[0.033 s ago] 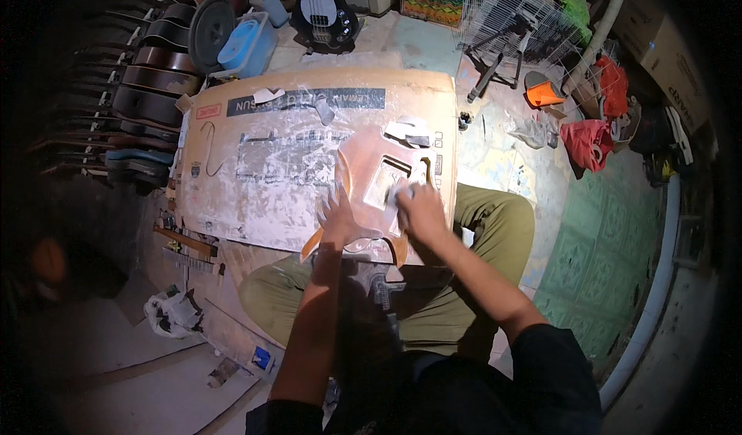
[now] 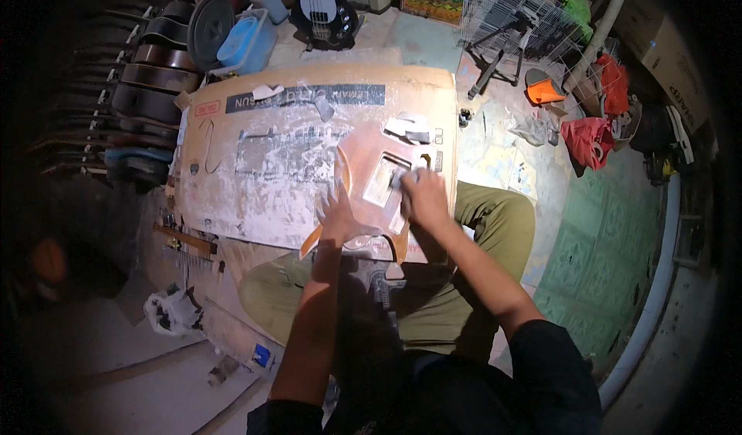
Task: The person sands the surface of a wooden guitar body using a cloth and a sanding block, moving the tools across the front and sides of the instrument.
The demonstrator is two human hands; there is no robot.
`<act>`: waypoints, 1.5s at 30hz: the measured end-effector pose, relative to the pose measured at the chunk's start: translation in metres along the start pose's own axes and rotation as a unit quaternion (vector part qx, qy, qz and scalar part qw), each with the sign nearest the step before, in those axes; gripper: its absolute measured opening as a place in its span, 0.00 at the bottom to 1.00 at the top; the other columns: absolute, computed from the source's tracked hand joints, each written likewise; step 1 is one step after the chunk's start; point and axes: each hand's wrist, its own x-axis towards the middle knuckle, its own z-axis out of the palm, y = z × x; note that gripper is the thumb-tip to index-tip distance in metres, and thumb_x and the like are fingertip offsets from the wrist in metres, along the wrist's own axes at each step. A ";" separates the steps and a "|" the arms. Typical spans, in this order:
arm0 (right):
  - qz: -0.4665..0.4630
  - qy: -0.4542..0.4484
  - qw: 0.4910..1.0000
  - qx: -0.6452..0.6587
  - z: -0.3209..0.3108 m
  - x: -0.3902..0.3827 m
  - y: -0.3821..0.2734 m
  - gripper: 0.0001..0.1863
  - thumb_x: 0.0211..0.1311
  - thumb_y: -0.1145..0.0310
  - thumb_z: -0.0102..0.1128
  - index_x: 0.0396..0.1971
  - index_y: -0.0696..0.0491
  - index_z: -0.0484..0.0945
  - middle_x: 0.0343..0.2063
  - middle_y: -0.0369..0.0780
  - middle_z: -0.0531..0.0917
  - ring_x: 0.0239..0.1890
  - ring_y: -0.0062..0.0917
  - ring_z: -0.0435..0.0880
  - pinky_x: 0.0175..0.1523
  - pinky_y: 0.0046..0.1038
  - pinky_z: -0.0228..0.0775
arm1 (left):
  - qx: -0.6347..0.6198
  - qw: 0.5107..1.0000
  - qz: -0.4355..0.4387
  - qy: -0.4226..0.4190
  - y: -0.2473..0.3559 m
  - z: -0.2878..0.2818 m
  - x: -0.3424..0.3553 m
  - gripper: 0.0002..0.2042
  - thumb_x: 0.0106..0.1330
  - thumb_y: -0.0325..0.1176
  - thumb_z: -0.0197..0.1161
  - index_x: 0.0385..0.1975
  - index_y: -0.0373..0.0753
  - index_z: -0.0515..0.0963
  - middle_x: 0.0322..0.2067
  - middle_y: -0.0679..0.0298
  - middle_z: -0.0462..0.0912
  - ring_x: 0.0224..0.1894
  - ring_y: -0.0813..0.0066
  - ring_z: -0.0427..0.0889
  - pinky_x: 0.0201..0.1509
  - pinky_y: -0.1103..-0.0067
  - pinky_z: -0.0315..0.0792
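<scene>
A wooden electric-guitar body (image 2: pixel 358 149) with cut-out cavities lies on a dust-smeared cardboard sheet (image 2: pixel 270 187), at its right half. My left hand (image 2: pixel 335 217) rests on the body’s lower left with fingers spread. My right hand (image 2: pixel 423 199) is closed on a small grey pad (image 2: pixel 399 180), probably abrasive paper, against the body beside the middle cavity. Pale scraps with a dark piece (image 2: pixel 406 131) lie at the body’s upper end. A grey scrap (image 2: pixel 323 109) and a bent wire (image 2: pixel 209 149) lie on the cardboard.
Several stacked guitars (image 2: pixel 143 95) stand at left, near a plastic tub (image 2: pixel 263 52). A black bass (image 2: pixel 323 21) is at the back. A wire cage (image 2: pixel 495 2), black stand (image 2: pixel 491 71), orange object (image 2: pixel 541 88) and red bag (image 2: pixel 583 145) are at right. My crossed legs (image 2: pixel 495 218) border the cardboard.
My right hand and the grey pad have shifted slightly upward on the guitar body. My left hand is in nearly the same place.
</scene>
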 end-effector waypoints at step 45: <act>-0.062 -0.059 0.995 0.057 0.012 -0.045 -0.028 0.13 0.60 0.70 0.59 0.45 0.46 0.82 0.45 0.48 0.78 0.47 0.43 0.76 0.48 0.46 0.68 | 0.023 0.998 -0.054 -0.028 0.013 -0.012 -0.010 0.82 0.24 0.60 0.87 0.78 0.38 0.32 0.76 0.34 0.42 0.78 0.32 0.37 0.78 0.44 0.40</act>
